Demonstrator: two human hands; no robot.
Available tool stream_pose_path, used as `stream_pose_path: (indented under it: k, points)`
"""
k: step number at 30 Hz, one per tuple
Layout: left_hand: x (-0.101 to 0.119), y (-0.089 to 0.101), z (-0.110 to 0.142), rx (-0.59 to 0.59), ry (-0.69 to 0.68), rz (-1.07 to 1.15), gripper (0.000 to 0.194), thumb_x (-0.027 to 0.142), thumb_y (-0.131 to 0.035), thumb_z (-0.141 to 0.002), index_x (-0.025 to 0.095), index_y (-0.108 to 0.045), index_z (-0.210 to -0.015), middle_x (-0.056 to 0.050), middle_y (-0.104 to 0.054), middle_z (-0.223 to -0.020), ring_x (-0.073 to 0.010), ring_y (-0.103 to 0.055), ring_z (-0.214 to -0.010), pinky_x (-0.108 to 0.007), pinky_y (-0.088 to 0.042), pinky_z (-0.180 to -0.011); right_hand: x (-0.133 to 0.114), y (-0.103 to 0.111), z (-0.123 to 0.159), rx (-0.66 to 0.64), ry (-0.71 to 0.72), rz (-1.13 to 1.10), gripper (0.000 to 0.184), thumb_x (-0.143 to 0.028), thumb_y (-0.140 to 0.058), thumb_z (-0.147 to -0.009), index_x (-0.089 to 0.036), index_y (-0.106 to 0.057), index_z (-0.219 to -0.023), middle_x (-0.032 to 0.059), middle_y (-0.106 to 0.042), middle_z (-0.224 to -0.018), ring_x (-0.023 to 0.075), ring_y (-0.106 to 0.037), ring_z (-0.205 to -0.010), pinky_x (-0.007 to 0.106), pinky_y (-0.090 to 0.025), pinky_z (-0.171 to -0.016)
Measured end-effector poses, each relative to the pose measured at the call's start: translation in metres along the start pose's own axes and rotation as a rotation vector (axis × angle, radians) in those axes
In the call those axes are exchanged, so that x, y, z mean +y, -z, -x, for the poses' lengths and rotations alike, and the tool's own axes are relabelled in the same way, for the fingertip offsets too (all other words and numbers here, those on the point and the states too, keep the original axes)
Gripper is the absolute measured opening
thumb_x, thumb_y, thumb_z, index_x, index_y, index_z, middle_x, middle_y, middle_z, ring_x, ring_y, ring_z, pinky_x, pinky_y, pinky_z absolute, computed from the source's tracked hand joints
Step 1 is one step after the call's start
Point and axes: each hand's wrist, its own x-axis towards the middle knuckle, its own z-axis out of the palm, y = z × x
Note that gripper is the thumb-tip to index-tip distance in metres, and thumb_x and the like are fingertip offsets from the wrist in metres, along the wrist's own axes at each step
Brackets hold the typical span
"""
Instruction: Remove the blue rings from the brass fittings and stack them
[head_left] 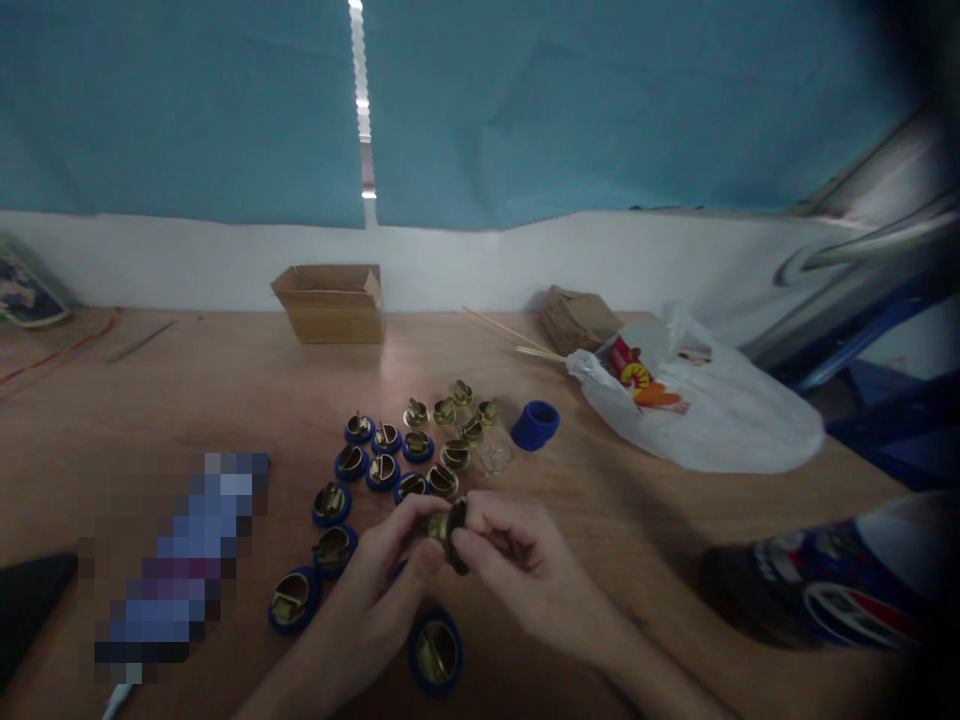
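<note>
Between my two hands, in front of me, is a round brass-coloured metal fitting [439,524] with a dark rim facing right. My left hand [379,585] pinches its left side. My right hand [536,575] has its thumb and fingers on the dark rim. Just beyond them stand similar bare brass-coloured fittings [455,455]. To the left are several fittings with blue rings [330,503] around them, and another blue-ringed fitting [436,651] lies below my hands. A stack of blue rings [535,425] stands farther right, beside some thin pale rings [495,459].
An open cardboard box [335,310] stands by the wall. At right are a white plastic bag [720,410], a brown package [577,318], thin sticks [510,330] and a dark bottle [817,580] lying near the edge. A pixelated object [184,560] lies at left.
</note>
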Motion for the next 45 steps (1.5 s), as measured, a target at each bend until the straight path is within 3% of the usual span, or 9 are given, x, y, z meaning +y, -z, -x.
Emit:
stream_pose_path:
  k: [6,11,15,17,20,22,27,35,45]
  points:
    - [0.0,0.0,0.0,0.018,-0.01,0.049,0.028,0.039,-0.048,-0.096,0.026,-0.061,-0.118,-0.003,-0.069,-0.105,-0.0206,-0.062,-0.097,-0.027,-0.048,-0.082,0.001,0.001,-0.001,0.026,-0.038,-0.19,0.038,-0.038,-0.051,-0.089,-0.021,-0.041,-0.057,-0.0041,-0.041,-0.055,0.0112,-0.038,-0.052,0.026,-0.03,-0.051]
    - [0.005,0.004,-0.003,0.123,0.033,0.063,0.03,0.043,-0.047,-0.096,0.024,-0.063,-0.114,-0.005,-0.069,-0.108,-0.0214,-0.061,-0.099,-0.028,-0.046,-0.084,0.005,0.019,-0.008,0.276,-0.049,-0.267,0.047,-0.046,-0.039,-0.098,-0.022,-0.038,-0.057,-0.0046,-0.041,-0.05,0.0116,-0.038,-0.048,0.026,-0.034,-0.052]
    - [0.008,0.005,-0.003,0.106,0.052,0.103,0.029,0.043,-0.049,-0.096,0.025,-0.062,-0.113,-0.004,-0.069,-0.108,-0.0207,-0.061,-0.099,-0.028,-0.047,-0.085,0.015,0.039,-0.014,0.415,-0.119,0.019,0.032,-0.041,-0.038,-0.099,-0.022,-0.052,-0.076,-0.0058,-0.04,-0.053,0.0134,-0.043,-0.048,0.026,-0.035,-0.05]
    - [0.007,0.004,-0.002,0.083,0.044,0.105,0.027,0.042,-0.05,-0.095,0.026,-0.063,-0.113,-0.003,-0.069,-0.109,-0.0201,-0.062,-0.098,-0.028,-0.047,-0.084,0.023,0.046,-0.016,0.46,-0.117,0.305,0.026,-0.035,-0.04,-0.098,-0.021,-0.058,-0.085,-0.0022,-0.051,-0.059,0.0158,-0.052,-0.055,0.027,-0.038,-0.055]
    - [0.005,0.003,-0.001,0.069,0.041,0.103,0.027,0.041,-0.05,-0.095,0.028,-0.064,-0.114,-0.003,-0.068,-0.113,-0.0214,-0.062,-0.101,-0.029,-0.049,-0.084,0.038,0.051,-0.018,0.435,-0.074,0.645,0.023,-0.026,-0.042,-0.096,-0.019,-0.061,-0.085,0.0077,-0.067,-0.083,0.0221,-0.064,-0.076,0.031,-0.042,-0.067]
    - [0.004,0.003,-0.001,0.072,0.05,0.1,0.026,0.041,-0.051,-0.095,0.028,-0.064,-0.112,-0.003,-0.069,-0.111,-0.0224,-0.062,-0.102,-0.03,-0.049,-0.085,0.047,0.052,-0.02,0.386,-0.075,0.721,0.024,-0.021,-0.04,-0.095,-0.018,-0.063,-0.087,0.0103,-0.071,-0.089,0.0241,-0.066,-0.079,0.033,-0.044,-0.07]
    - [0.004,0.002,0.0,0.068,0.061,0.066,0.022,0.04,-0.05,-0.095,0.028,-0.063,-0.109,-0.002,-0.069,-0.101,-0.0214,-0.061,-0.101,-0.029,-0.048,-0.086,0.054,0.048,-0.024,0.339,-0.087,0.72,0.023,-0.018,-0.043,-0.092,-0.019,-0.066,-0.091,0.0081,-0.074,-0.091,0.0228,-0.069,-0.078,0.031,-0.045,-0.068]
    - [0.003,0.002,0.002,0.042,0.071,0.073,0.022,0.041,-0.048,-0.096,0.027,-0.059,-0.109,-0.002,-0.067,-0.1,-0.0212,-0.06,-0.103,-0.029,-0.047,-0.086,0.049,0.045,-0.024,0.329,-0.074,0.696,0.023,-0.02,-0.044,-0.093,-0.018,-0.066,-0.085,0.007,-0.072,-0.084,0.0203,-0.067,-0.073,0.03,-0.046,-0.066]
    - [0.006,0.007,-0.002,0.135,0.095,0.121,0.026,0.041,-0.051,-0.095,0.023,-0.059,-0.111,-0.006,-0.067,-0.118,-0.0232,-0.06,-0.11,-0.03,-0.045,-0.092,0.046,0.043,-0.024,0.355,-0.093,0.654,0.026,-0.018,-0.046,-0.091,-0.018,-0.072,-0.095,0.0073,-0.077,-0.091,0.0223,-0.072,-0.076,0.031,-0.051,-0.069]
